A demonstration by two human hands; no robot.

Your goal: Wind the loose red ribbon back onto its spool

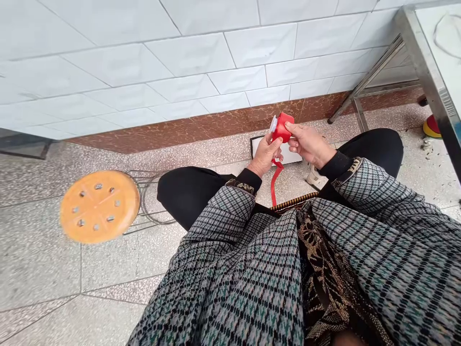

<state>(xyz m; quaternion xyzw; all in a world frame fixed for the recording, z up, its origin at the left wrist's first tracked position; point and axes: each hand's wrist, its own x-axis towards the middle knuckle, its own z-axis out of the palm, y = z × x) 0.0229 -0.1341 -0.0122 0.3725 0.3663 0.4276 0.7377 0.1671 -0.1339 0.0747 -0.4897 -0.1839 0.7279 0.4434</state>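
Note:
A roll of red ribbon (285,126) with a white spool end is held up between my two hands, above the floor near the wall. My left hand (264,153) grips the roll's lower left side, thumb on the red surface, beside the white end. On the right side, my right hand (310,143) pinches the roll with thumb and fingers. A loose red strip (274,185) hangs from below my left hand down toward my lap. Beneath the hands lies a white panel with a dark edge (256,145), partly hidden by them.
An orange round stool (100,206) with metal legs is at the left. A metal-framed table (427,62) stands at the right, near a red and yellow object (432,127) on the floor. The tiled wall (187,57) runs ahead.

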